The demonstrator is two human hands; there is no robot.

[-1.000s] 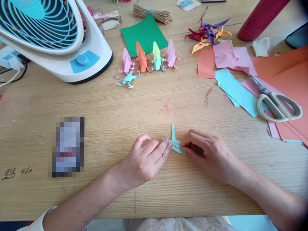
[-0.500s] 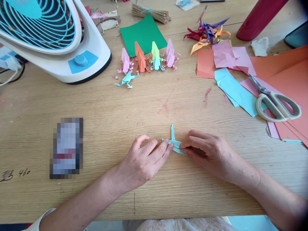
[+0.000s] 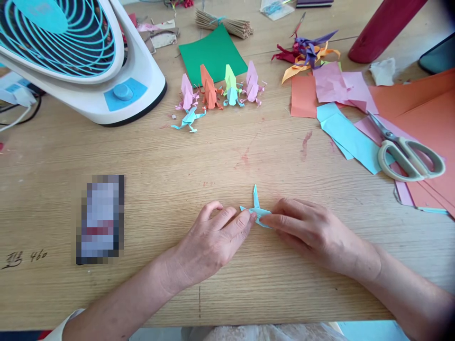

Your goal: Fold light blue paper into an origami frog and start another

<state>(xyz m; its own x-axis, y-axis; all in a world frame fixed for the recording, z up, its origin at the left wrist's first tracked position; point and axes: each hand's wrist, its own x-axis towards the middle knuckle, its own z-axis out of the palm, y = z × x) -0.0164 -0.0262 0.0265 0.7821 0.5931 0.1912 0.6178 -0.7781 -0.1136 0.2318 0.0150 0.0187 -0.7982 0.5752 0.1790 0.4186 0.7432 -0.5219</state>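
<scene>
A small light-blue folded paper piece (image 3: 256, 208) lies on the wooden table (image 3: 227, 156), one narrow point sticking up away from me. My left hand (image 3: 213, 239) presses its fingertips on the piece's left end. My right hand (image 3: 309, 232) lies over its right end, fingers flat and together, pressing the paper down. Most of the piece is hidden under the fingers.
Several finished paper figures (image 3: 220, 90) stand in a row before a green sheet (image 3: 211, 52). A white and blue fan (image 3: 81, 57) sits far left. Scissors (image 3: 405, 149) rest on coloured paper sheets (image 3: 419, 109) at the right. A phone (image 3: 101, 218) lies at the left.
My right hand's fingers have slid left over the blue piece and flattened onto it. The left hand has barely moved.
</scene>
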